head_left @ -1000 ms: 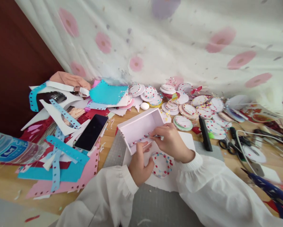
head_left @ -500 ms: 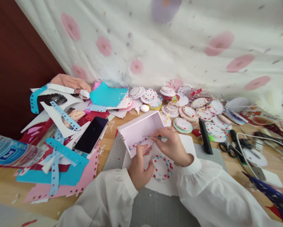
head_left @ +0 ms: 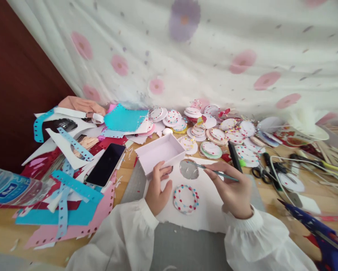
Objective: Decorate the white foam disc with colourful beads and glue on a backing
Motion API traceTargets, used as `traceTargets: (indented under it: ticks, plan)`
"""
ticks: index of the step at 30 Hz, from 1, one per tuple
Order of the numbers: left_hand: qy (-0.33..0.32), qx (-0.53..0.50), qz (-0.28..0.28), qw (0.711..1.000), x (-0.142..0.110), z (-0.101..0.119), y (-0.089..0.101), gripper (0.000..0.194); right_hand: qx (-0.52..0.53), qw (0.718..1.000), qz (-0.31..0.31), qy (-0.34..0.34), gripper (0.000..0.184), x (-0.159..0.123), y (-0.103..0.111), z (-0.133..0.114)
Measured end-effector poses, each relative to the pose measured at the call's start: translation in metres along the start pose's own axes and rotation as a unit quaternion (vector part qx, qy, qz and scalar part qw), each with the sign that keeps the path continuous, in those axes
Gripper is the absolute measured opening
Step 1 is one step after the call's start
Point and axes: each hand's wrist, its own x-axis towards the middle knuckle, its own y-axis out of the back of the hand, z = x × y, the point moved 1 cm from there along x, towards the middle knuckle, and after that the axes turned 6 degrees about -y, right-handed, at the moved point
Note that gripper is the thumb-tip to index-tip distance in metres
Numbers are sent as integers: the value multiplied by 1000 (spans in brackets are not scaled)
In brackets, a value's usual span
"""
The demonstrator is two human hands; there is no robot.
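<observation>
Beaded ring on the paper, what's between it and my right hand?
In the head view, only white paper lies between the ring and your right hand.

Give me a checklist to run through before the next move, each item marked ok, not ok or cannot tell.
1. Left hand at the box: ok.
2. Tweezers held in the right hand: ok.
3. Anything pinched in their tips: cannot tell, too small.
4. Beaded ring lying on the paper: ok.
5. Phone apart from both hands: ok.
</observation>
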Motion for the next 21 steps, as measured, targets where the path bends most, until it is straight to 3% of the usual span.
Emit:
traceTargets:
  ticks: [4,9,13,21]
  plan:
    - [-29,7,19,999,6,5,5,56,4,1000,17,-25,5,-12,11,1]
    - [-73,18,-23,997,17,18,-2,26,49,997,5,-57,5,-26,11,4]
    - [-63,28,-71,995,25,19,-13,21,94,991,-2,-95,4,-35,3,14]
    - [-29,12,-84,996,25,13,-19,12,136,978,2,-161,4,-41,3,26]
